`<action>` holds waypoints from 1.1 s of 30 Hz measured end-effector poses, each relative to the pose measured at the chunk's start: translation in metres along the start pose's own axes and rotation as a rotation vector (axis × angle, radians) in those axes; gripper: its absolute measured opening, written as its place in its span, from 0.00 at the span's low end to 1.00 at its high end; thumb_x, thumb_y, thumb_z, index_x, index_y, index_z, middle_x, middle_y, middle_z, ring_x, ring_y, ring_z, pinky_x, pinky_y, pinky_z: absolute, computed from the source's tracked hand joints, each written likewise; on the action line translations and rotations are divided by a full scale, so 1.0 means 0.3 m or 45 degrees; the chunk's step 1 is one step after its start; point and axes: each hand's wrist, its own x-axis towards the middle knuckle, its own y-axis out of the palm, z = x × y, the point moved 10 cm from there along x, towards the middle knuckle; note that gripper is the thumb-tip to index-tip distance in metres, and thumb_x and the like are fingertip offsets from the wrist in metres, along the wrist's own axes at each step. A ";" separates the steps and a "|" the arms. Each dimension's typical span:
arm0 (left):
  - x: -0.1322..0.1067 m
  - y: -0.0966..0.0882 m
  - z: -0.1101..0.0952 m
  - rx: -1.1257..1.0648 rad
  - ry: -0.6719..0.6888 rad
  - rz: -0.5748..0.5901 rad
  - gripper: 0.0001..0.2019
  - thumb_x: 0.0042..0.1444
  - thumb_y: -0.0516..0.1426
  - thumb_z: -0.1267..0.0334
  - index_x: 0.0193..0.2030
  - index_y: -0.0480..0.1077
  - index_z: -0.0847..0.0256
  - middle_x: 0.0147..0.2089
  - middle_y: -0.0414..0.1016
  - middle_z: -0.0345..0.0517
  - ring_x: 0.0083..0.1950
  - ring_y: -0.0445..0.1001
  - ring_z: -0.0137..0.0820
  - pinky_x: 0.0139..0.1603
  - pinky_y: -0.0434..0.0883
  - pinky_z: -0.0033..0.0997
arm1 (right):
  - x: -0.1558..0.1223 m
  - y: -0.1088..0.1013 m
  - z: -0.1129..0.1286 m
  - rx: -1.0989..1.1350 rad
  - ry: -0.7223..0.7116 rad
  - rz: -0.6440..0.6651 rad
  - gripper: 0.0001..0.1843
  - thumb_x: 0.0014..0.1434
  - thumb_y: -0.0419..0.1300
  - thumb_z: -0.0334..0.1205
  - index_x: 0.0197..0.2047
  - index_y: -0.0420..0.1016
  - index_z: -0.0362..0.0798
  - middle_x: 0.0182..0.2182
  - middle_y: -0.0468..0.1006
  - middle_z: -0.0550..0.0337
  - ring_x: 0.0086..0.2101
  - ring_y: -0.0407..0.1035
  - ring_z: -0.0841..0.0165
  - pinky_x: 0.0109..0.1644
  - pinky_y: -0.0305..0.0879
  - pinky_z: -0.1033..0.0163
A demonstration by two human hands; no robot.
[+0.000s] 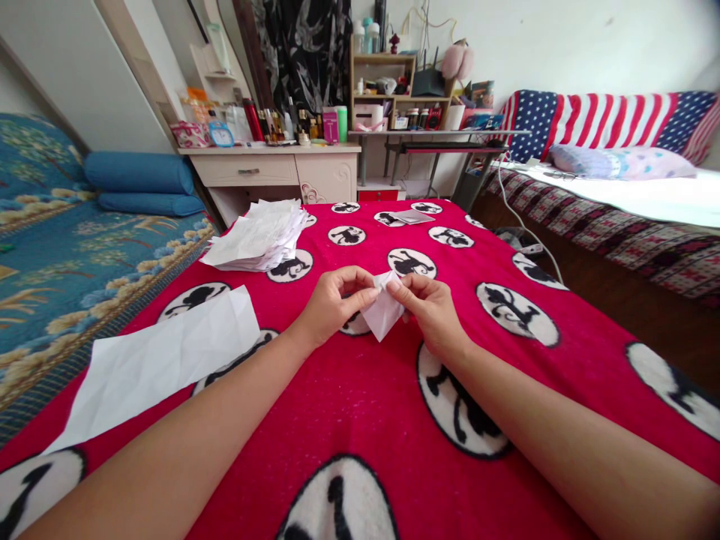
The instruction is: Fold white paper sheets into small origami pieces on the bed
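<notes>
- The left hand (337, 304) is pinching the folded paper (383, 315) near its upper left corner, thumb on top and the index finger curled behind (the other fingers are tucked under and partly hidden).
- The right hand (430, 307) has hold of the same paper from the other side, its thumb pressed on the upper right part; the fingers of both hands are closed on it, nearly meeting.
- The folded paper is between the two hands, above the middle of the red cloth (349, 405), with a point aimed toward the person (whether it touches the cloth, I cannot tell).
- Left of the left forearm lies a loose sheet (169, 356), white and creased, spread on the cloth (it partly covers one of the round black-and-white figures).
- Beyond that sheet is a stack of papers (256, 236), rumpled and uneven at the edges, near the far left corner of the cloth.
- A small pale flat piece (413, 217) rests near the far edge, to the right of the stack (too small to make out clearly).
- Behind the cloth stands a white desk (323, 176) crowded with bottles, and a wooden shelf (385, 57) rises to its right.
- Blue bolsters (140, 172) lie at the left; a pillow (624, 161) lies at the right.
</notes>
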 end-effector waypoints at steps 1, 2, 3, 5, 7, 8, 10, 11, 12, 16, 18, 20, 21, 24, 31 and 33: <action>-0.001 -0.003 0.008 -0.060 -0.025 -0.006 0.09 0.49 0.62 0.61 0.32 0.70 0.65 0.29 0.71 0.39 0.29 0.68 0.24 0.31 0.65 0.23 | 0.001 -0.001 -0.001 -0.002 0.001 -0.004 0.19 0.49 0.66 0.52 0.23 0.69 0.45 0.17 0.66 0.66 0.17 0.56 0.77 0.20 0.48 0.69; -0.002 -0.005 0.013 -0.105 -0.044 -0.011 0.09 0.48 0.62 0.61 0.32 0.70 0.65 0.28 0.70 0.38 0.28 0.66 0.23 0.30 0.64 0.22 | 0.001 -0.003 -0.003 -0.006 0.004 -0.008 0.19 0.49 0.67 0.52 0.22 0.68 0.45 0.17 0.66 0.66 0.17 0.56 0.77 0.20 0.48 0.69; -0.002 -0.007 0.016 -0.136 -0.055 -0.016 0.09 0.48 0.62 0.62 0.32 0.70 0.65 0.28 0.69 0.38 0.28 0.66 0.23 0.30 0.64 0.22 | 0.002 -0.003 -0.004 -0.012 0.007 -0.011 0.19 0.48 0.67 0.52 0.22 0.68 0.45 0.17 0.66 0.66 0.17 0.56 0.77 0.20 0.48 0.69; -0.003 -0.012 0.015 -0.166 -0.053 -0.025 0.08 0.48 0.62 0.62 0.31 0.69 0.65 0.28 0.69 0.38 0.28 0.65 0.23 0.29 0.63 0.22 | 0.003 -0.003 -0.003 -0.030 0.008 -0.016 0.19 0.47 0.67 0.51 0.22 0.68 0.45 0.16 0.66 0.66 0.18 0.55 0.77 0.21 0.48 0.69; -0.003 -0.016 0.011 -0.173 -0.040 -0.036 0.08 0.47 0.63 0.63 0.30 0.69 0.64 0.28 0.69 0.38 0.28 0.65 0.23 0.29 0.63 0.22 | 0.002 -0.002 0.000 -0.061 0.005 -0.021 0.19 0.47 0.68 0.51 0.21 0.67 0.45 0.16 0.65 0.66 0.18 0.55 0.77 0.21 0.48 0.68; -0.003 -0.018 0.009 -0.172 -0.035 -0.042 0.08 0.47 0.63 0.63 0.30 0.69 0.64 0.28 0.69 0.38 0.28 0.65 0.23 0.29 0.63 0.22 | 0.002 -0.003 0.002 -0.079 0.002 -0.023 0.19 0.47 0.67 0.50 0.21 0.67 0.45 0.16 0.65 0.66 0.19 0.55 0.77 0.22 0.48 0.68; -0.003 -0.019 0.007 -0.161 -0.027 -0.048 0.08 0.47 0.63 0.64 0.29 0.69 0.64 0.29 0.69 0.38 0.28 0.65 0.23 0.29 0.63 0.23 | 0.001 -0.002 0.006 -0.119 -0.008 -0.024 0.19 0.48 0.67 0.49 0.20 0.66 0.45 0.16 0.64 0.67 0.19 0.54 0.77 0.22 0.47 0.68; -0.003 -0.018 0.007 -0.155 -0.023 -0.047 0.08 0.46 0.62 0.64 0.28 0.69 0.64 0.29 0.69 0.38 0.28 0.65 0.23 0.29 0.63 0.23 | 0.000 -0.002 0.008 -0.137 -0.014 -0.020 0.19 0.48 0.66 0.49 0.20 0.66 0.45 0.15 0.63 0.67 0.19 0.54 0.77 0.22 0.47 0.68; -0.003 -0.016 0.007 -0.151 -0.021 -0.042 0.07 0.46 0.62 0.64 0.28 0.69 0.64 0.29 0.69 0.39 0.28 0.65 0.23 0.29 0.63 0.23 | -0.001 0.000 0.009 -0.154 -0.020 -0.012 0.19 0.49 0.66 0.48 0.20 0.65 0.45 0.15 0.62 0.68 0.19 0.54 0.77 0.22 0.47 0.68; -0.002 -0.020 0.009 -0.148 -0.028 -0.074 0.07 0.47 0.62 0.64 0.29 0.68 0.64 0.27 0.67 0.37 0.27 0.64 0.23 0.28 0.62 0.22 | -0.004 0.008 0.013 -0.198 -0.052 0.025 0.22 0.53 0.63 0.50 0.18 0.63 0.45 0.16 0.59 0.68 0.19 0.51 0.77 0.23 0.45 0.67; -0.002 -0.028 0.009 -0.137 -0.030 -0.110 0.07 0.46 0.62 0.64 0.29 0.68 0.64 0.26 0.67 0.37 0.27 0.64 0.23 0.28 0.62 0.22 | -0.005 0.009 0.015 -0.197 -0.066 0.028 0.22 0.54 0.62 0.51 0.19 0.64 0.45 0.17 0.60 0.67 0.20 0.52 0.77 0.23 0.45 0.67; -0.002 -0.030 0.006 -0.132 -0.026 -0.123 0.07 0.46 0.62 0.65 0.29 0.68 0.64 0.27 0.68 0.37 0.28 0.65 0.23 0.29 0.62 0.22 | -0.005 0.009 0.013 -0.165 -0.063 0.028 0.19 0.55 0.61 0.51 0.23 0.68 0.45 0.18 0.63 0.66 0.21 0.55 0.76 0.23 0.47 0.68; -0.002 -0.029 0.005 -0.131 -0.023 -0.123 0.07 0.46 0.61 0.65 0.29 0.68 0.64 0.27 0.68 0.38 0.28 0.65 0.23 0.29 0.63 0.22 | -0.004 0.010 0.012 -0.145 -0.061 0.029 0.17 0.55 0.62 0.50 0.26 0.69 0.45 0.19 0.65 0.66 0.21 0.56 0.76 0.23 0.48 0.68; -0.002 -0.026 0.001 -0.096 -0.005 -0.111 0.06 0.46 0.61 0.66 0.28 0.67 0.64 0.30 0.70 0.39 0.29 0.66 0.24 0.30 0.63 0.23 | -0.002 0.011 0.007 -0.141 -0.055 0.035 0.15 0.53 0.63 0.49 0.27 0.72 0.44 0.20 0.67 0.65 0.21 0.57 0.75 0.23 0.48 0.68; -0.023 0.000 -0.099 0.375 0.315 -0.104 0.02 0.50 0.58 0.71 0.28 0.68 0.63 0.38 0.74 0.46 0.41 0.73 0.31 0.45 0.68 0.30 | 0.000 -0.011 -0.010 -0.288 -0.023 -0.040 0.16 0.52 0.64 0.46 0.22 0.69 0.43 0.17 0.64 0.65 0.20 0.55 0.76 0.22 0.47 0.68; -0.037 0.030 -0.133 0.487 0.422 -0.069 0.03 0.51 0.58 0.71 0.28 0.68 0.63 0.39 0.75 0.47 0.43 0.73 0.31 0.48 0.68 0.31 | 0.000 -0.015 -0.004 -0.327 -0.046 -0.054 0.16 0.52 0.63 0.46 0.22 0.69 0.43 0.17 0.64 0.65 0.20 0.55 0.76 0.22 0.48 0.68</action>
